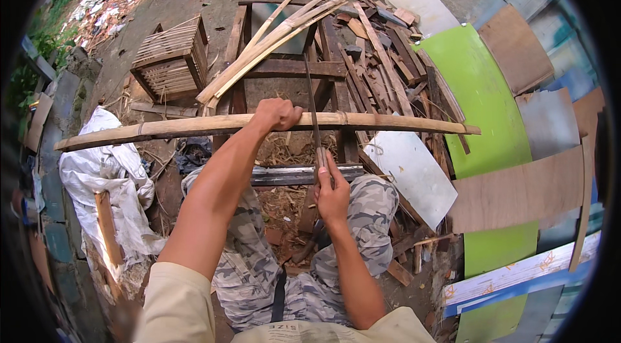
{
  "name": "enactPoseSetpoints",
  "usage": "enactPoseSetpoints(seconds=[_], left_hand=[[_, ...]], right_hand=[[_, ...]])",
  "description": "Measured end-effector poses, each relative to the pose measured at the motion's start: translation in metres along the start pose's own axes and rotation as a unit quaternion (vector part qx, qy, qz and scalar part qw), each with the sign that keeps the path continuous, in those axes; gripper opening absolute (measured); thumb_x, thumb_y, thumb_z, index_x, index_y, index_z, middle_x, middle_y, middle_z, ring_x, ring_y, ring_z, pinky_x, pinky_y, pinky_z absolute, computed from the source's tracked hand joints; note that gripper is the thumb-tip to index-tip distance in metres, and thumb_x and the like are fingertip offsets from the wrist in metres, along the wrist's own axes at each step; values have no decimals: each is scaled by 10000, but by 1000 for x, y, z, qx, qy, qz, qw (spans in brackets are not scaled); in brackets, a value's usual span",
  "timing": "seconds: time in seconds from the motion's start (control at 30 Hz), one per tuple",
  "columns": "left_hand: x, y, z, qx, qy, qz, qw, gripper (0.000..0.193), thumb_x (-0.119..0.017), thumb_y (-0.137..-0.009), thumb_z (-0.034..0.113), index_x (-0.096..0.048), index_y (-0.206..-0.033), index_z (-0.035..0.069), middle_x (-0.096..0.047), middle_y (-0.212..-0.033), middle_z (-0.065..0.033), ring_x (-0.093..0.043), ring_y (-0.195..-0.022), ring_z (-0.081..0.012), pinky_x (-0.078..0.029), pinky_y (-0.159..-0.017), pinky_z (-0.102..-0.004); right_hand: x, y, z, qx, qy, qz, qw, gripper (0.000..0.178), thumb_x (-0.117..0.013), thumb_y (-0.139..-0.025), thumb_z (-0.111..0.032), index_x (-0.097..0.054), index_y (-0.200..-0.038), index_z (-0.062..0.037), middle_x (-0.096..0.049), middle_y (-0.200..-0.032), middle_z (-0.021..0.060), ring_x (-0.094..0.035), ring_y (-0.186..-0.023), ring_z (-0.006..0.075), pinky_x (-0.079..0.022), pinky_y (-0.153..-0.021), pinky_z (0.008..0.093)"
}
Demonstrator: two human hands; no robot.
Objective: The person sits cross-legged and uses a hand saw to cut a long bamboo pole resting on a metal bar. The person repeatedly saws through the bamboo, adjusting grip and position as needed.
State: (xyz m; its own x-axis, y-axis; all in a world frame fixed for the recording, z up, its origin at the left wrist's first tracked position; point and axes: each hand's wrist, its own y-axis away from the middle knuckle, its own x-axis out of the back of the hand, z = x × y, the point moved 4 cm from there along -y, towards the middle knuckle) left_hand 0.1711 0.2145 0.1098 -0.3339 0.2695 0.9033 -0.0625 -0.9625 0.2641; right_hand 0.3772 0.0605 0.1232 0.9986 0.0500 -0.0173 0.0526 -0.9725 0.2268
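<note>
A long split bamboo pole (pixel 187 124) lies crosswise in front of me, pale on top and dark along its lower edge. My left hand (pixel 278 115) is closed round its middle. My right hand (pixel 332 195) grips the handle of a long, narrow, dark-bladed tool (pixel 313 107); whether its edge has teeth cannot be made out. The blade points away from me and crosses the bamboo just right of my left hand. Beyond the pole is a dark wooden frame (pixel 278 69) with several pale split strips (pixel 278 39) resting across it.
Left of the frame stands a slatted wooden crate (pixel 169 58). A white sack (pixel 107 168) lies near the left wall. Scrap wood (pixel 388 58) is heaped on the right, beside a white board (pixel 414 171) and a green sheet (pixel 482 91). Shavings cover the ground between my knees.
</note>
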Motion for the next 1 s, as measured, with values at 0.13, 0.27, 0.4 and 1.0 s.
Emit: enactPoseSetpoints(seconds=[0.13,0.27,0.4,1.0], left_hand=[[6,8,0,17,10,-7,1000,641,-322,-1001,426,-736,-932,-59,-698,-1020,-321,-677,-1013,-458,-515,-938,-509],[11,10,0,33,12,-2,999,646,-319,-1001,428,-738,-937,-59,-698,-1027,-320,-681,-1007,-456,-517,-934,-511],[3,10,10,20,2,24,1000,648,-318,-1000,432,-740,-932,-55,-700,-1025,-318,-683,-1004,-452,-518,-934,-508],[4,6,1,12,16,0,1000,654,-323,-993,455,-744,-987,-45,-695,-1086,-310,-667,-1075,-446,-499,-989,-499]], right_hand=[[34,104,21,11,70,7,997,452,-552,-1051,-178,-515,-1467,-7,-599,-819,-36,-432,-618,38,-384,-536,221],[47,112,-5,-27,44,-11,999,450,-519,-1062,-159,-494,-1491,-27,-504,-722,-44,-400,-514,36,-334,-456,223],[7,4,-13,9,33,4,999,443,-546,-1056,-203,-525,-1475,-59,-496,-716,-48,-407,-534,39,-351,-469,235],[5,-3,26,84,53,10,995,437,-531,-1066,-197,-518,-1487,-81,-513,-734,-46,-386,-520,41,-347,-464,233]])
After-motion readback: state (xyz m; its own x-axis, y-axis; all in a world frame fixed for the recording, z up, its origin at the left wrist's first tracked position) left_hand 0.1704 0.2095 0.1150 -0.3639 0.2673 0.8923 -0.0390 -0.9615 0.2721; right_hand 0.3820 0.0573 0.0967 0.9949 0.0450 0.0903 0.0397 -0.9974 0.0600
